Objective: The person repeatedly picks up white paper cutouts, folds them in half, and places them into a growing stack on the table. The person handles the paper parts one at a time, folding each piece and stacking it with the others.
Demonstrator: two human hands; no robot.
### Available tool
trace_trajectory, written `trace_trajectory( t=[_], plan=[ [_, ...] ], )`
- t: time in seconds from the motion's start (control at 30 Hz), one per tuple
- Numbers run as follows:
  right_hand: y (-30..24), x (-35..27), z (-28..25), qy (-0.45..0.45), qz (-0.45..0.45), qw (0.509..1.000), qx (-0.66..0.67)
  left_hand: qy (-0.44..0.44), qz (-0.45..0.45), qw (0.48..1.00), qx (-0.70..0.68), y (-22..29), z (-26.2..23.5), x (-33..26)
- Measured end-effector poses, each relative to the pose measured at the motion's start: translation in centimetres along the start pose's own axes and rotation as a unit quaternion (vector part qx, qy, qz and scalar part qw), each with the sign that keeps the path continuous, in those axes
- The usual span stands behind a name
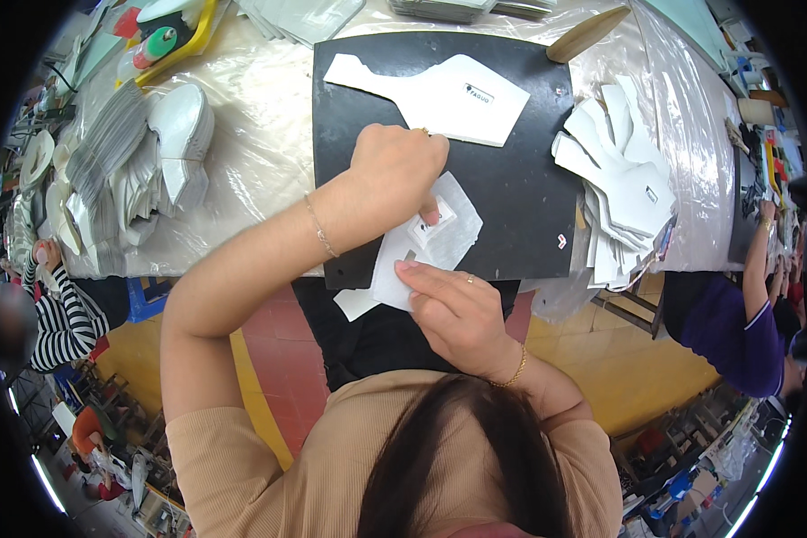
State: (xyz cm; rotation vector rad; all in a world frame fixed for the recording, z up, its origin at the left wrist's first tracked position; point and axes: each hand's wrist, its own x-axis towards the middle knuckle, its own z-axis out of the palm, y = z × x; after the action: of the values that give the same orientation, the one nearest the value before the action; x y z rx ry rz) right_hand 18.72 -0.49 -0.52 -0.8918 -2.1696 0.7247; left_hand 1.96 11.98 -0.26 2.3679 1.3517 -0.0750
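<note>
A white flat cut piece (462,220), which looks like a shoe-upper part, lies over the near edge of a black board (529,211). On it is a small white rectangular label (433,226) with a dark mark. My left hand (399,166) is closed over the piece's far end, its thumb tip pressed at the label; its other fingertips are hidden. Lower down, my right hand (453,314) pinches the near part of the same piece, beside a small slot. Farther up the board rests another white cut piece (462,94) with a similar label set in it.
A fanned pile of white labelled pieces (623,184) lies right of the board. Stacks of curved white parts (181,134) stand at the left, near a yellow tray (208,22). A pointed wooden stick (587,34) sits at the board's far right corner. Co-workers are on both sides.
</note>
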Motion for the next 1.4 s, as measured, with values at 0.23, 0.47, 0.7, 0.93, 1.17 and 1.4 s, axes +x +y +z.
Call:
trace_trajectory(
  t=[0.23, 0.47, 0.7, 0.93, 1.17, 1.4],
  plan=[
    [-1.7, 0.3, 0.8, -0.007, -0.033, 0.999, 0.04, -0.004, -0.007, 1.0, -0.008, 0.0, 0.0, -0.2],
    [1.0, 0.8, -2.2, 0.052, 0.204, 0.975, 0.073, 0.074, -0.073, 0.967, -0.233, -1.2, -0.4, -1.8],
    [3.0, 1.5, -2.7, 0.037, 0.331, 0.938, 0.093, 0.33, 0.014, 0.912, -0.242, 2.8, 4.8, -10.0],
    [4.0, 1.6, -2.8, 0.038, 0.343, 0.936, 0.073, 0.225, 0.019, 0.964, -0.137, 5.7, 8.9, -13.3],
    [4.0, 1.7, -2.7, 0.037, 0.352, 0.934, 0.054, 0.167, -0.021, 0.982, -0.091, 6.2, 9.5, -13.6],
    [4.1, 1.4, -2.5, 0.044, 0.346, 0.935, 0.065, 0.184, -0.033, 0.975, -0.121, 6.2, 8.7, -13.3]
  ],
)
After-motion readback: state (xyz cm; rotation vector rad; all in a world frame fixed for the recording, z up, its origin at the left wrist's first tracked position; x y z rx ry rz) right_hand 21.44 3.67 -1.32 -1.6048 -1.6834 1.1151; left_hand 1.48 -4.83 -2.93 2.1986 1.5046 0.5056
